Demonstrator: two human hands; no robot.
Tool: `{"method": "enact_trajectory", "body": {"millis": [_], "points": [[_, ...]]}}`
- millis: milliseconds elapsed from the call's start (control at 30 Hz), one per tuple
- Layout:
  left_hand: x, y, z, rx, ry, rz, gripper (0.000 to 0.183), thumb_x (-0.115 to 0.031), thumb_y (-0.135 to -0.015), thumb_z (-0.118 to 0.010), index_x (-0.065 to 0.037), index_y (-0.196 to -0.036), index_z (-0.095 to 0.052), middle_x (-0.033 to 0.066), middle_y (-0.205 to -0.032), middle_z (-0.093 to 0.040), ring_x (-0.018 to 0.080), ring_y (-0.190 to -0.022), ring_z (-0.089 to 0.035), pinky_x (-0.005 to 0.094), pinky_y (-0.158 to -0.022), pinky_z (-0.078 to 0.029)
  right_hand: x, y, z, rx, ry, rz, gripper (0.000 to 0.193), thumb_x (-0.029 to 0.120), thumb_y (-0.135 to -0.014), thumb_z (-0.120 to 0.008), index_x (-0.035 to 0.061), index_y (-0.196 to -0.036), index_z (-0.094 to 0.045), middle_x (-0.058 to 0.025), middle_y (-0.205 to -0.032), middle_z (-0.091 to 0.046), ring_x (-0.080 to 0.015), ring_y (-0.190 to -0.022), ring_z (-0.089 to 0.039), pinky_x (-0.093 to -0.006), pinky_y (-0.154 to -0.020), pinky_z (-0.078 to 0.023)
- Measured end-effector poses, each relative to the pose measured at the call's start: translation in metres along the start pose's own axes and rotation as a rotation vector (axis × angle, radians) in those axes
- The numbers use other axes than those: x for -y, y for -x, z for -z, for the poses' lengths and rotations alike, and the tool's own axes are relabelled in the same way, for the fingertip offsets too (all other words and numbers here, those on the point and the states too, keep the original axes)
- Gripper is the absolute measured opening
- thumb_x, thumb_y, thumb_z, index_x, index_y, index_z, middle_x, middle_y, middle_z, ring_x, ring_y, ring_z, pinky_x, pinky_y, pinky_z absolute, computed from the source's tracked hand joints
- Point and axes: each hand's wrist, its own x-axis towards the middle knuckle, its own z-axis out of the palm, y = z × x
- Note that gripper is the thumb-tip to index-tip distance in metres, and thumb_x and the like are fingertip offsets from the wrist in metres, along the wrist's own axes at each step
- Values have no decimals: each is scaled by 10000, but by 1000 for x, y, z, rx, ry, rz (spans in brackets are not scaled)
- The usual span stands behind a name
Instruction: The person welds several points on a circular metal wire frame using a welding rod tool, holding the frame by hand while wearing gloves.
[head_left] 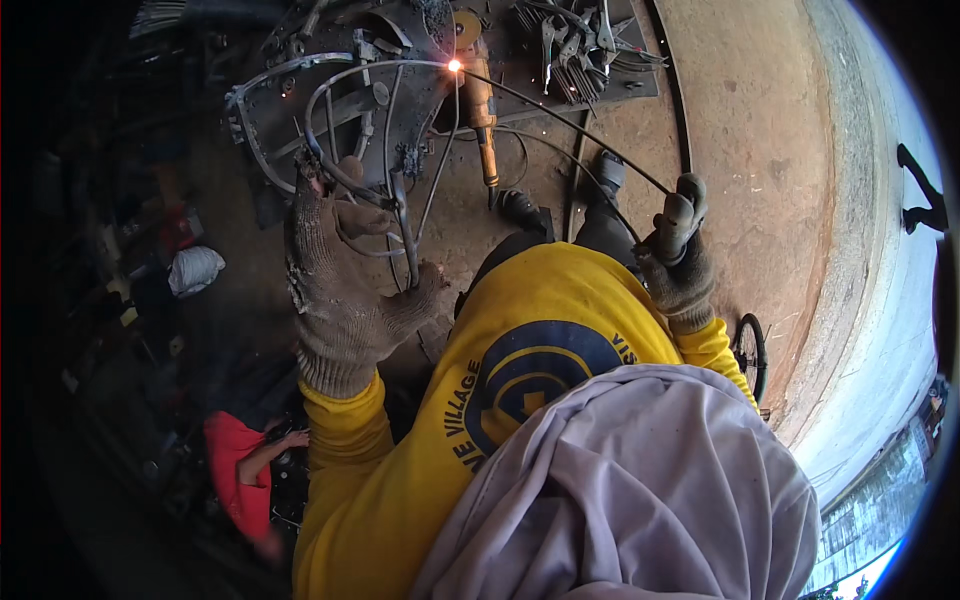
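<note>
My left hand (345, 270), in a worn brown knit glove, is closed around part of a bent metal-rod frame (388, 130), its thumb stuck out to the side. At the top of the frame a bright welding spark (454, 66) glows. A thin, straight welding rod (565, 122) runs from that spark to my right hand (680, 245). That hand is also gloved, its fingers wrapped round the rod's near end; whether a holder sits inside the grip I cannot make out. A dark cable (590, 172) reaches toward the right hand from the left.
An orange angle grinder (481, 110) lies beside the spark on a dark work table (630, 90). Locking pliers (575, 45) and loose rods are piled at its far right. Another curved metal frame (255, 135) stands left. A person in red (240, 470) is at lower left. A wheel (750, 352) shows at right.
</note>
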Motion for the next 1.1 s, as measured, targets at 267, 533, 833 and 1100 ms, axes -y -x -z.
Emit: {"method": "enact_trajectory", "body": {"millis": [267, 533, 833, 1100], "points": [[-12, -11, 4, 72, -26, 19, 1111, -367, -702, -839, 119, -1484, -218, 244, -1256, -543, 307, -1073, -627, 415, -952, -498, -2, -3, 0, 21, 57, -25, 717, 161, -794, -773, 45, -1439, -480, -211, -1374, -537, -304, -1208, -593, -322, -981, -472], [-12, -10, 5, 27, -148, -100, 1050, -234, -668, -842, 84, -1484, -262, 225, -1163, -588, 350, -1105, -604, 429, -1014, -469, 6, -9, -2, 49, 132, 128, 759, 83, -873, -673, 129, -1550, -333, -147, -1530, -375, -137, -799, -594, -287, -774, -509], [-20, -17, 4, 29, -151, -14, 1015, -206, -632, -846, 38, -1467, -323, 135, -1022, -595, 239, -908, -634, 380, -802, -537, 5, -6, -5, 0, 64, -30, 471, 26, -857, -685, -33, -1294, -519, -29, -858, -653, -110, -774, -623, -278, -756, -516], [-9, -17, 4, 56, -17, -9, 1045, -283, -667, -859, 82, -1457, -281, 97, -989, -593, 241, -867, -589, 404, -834, -515, -2, -5, 0, -33, 257, -25, 464, 102, -872, -684, -69, -1271, -519, -64, -930, -675, -161, -864, -658, -302, -816, -519]]}}
